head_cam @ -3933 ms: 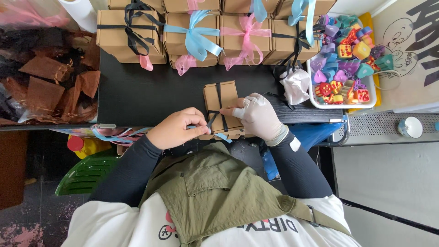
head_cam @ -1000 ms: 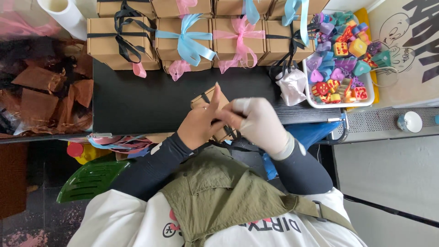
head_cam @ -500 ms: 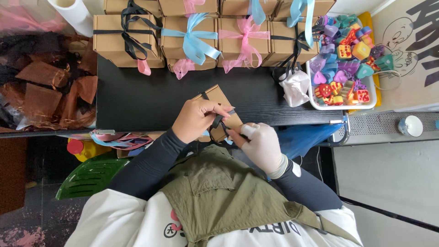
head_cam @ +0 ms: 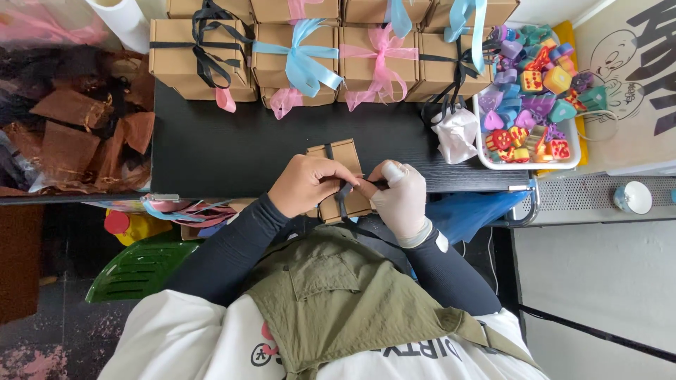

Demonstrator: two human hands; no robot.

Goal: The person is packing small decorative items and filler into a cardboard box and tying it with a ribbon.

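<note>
At the near edge of the black tabletop [head_cam: 225, 155], the bare left hand [head_cam: 306, 184] and gloved right hand [head_cam: 400, 193] meet over a small kraft gift box [head_cam: 343, 158], each pinching its black ribbon [head_cam: 343, 191].

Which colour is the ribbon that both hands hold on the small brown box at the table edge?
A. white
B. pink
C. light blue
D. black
D: the left hand and the gloved right hand pinch a black ribbon that runs across the brown box; pink and light blue ribbons are only on the boxes at the back.
</note>
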